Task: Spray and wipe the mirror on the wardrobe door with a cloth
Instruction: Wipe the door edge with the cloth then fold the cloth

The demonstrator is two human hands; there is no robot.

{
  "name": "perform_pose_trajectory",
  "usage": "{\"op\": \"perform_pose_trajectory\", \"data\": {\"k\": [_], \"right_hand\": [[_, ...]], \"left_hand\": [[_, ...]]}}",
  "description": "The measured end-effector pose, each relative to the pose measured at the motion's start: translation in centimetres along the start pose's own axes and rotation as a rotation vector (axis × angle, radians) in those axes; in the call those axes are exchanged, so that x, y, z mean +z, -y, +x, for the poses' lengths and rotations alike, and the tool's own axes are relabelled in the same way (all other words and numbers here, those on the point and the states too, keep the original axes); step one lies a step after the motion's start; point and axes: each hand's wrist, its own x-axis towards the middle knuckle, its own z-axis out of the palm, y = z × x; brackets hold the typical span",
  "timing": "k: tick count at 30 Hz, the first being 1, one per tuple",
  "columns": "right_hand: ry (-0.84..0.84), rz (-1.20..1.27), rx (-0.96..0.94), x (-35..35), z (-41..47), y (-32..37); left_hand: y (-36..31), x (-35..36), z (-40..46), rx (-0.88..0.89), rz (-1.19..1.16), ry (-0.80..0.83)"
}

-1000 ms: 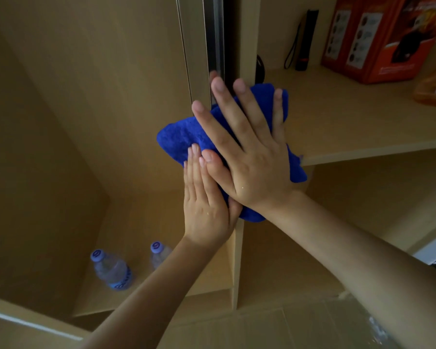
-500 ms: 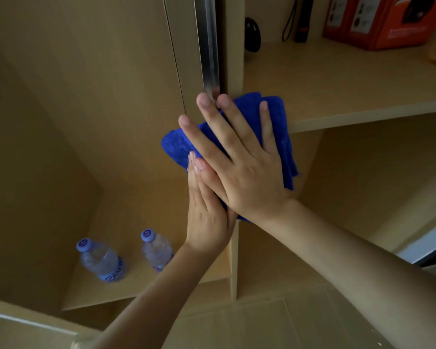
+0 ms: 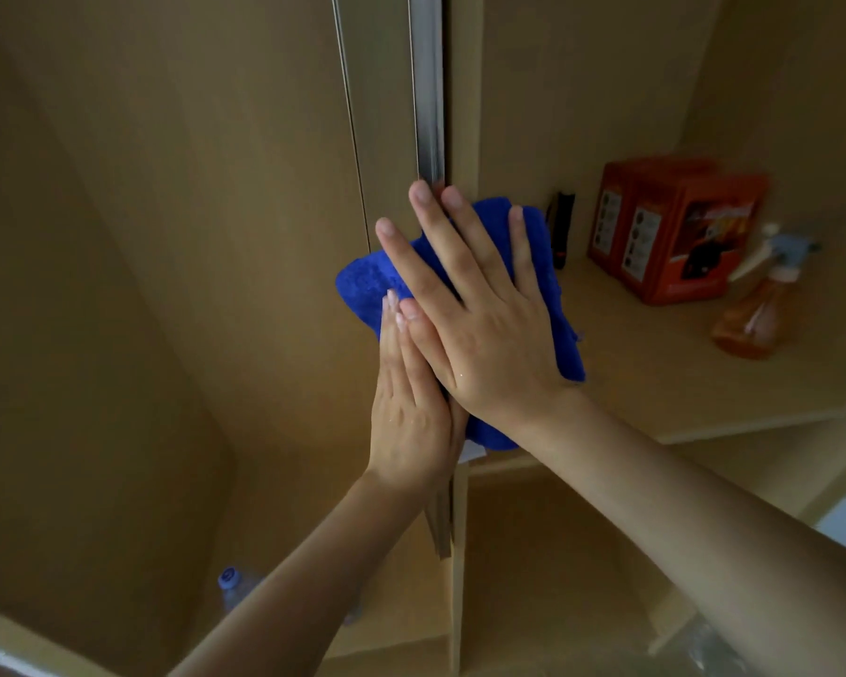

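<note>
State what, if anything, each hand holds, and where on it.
The right hand presses flat on the middle of the cloth, pinning it to the mirror, not gripping. The left hand lies flat, fingertips at the cloth's lower edge.

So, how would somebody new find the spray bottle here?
Look at the wooden shelf right of the blue cloth. On it stand red boxes; the spray bottle is just right of them. It alone is clear, with orange liquid and a pale trigger.

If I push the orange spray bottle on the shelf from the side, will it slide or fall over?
The spray bottle looks tall and narrow, with its trigger head high, so a push near the top would probably tip it. It seems partly full of orange liquid, which may steady its base. Pushed low on the smooth shelf, it would likely slide.
</note>
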Motion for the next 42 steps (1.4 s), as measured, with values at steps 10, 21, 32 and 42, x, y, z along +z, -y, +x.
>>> {"op": "perform_pose_trajectory", "data": {"k": [10,21,32,42], "right_hand": [[-0.013,-0.023,-0.035,-6.9,15.0,-3.7],[-0.060,-0.051,-0.064,-13.2,29.3,-7.2],[-0.107,-0.030,-0.098,-18.6,42.1,-10.3],[-0.124,0.001,-0.110,-21.7,48.8,-11.8]], "left_hand": [[-3.0,-5.0,16.3,0.012,0.020,-0.036],[-6.0,-9.6,31.6,-0.001,-0.014,-0.077],[-8.3,-13.8,45.0,0.064,-0.049,-0.130],[-9.7,-16.3,52.0,0.074,-0.054,-0.130]]}}
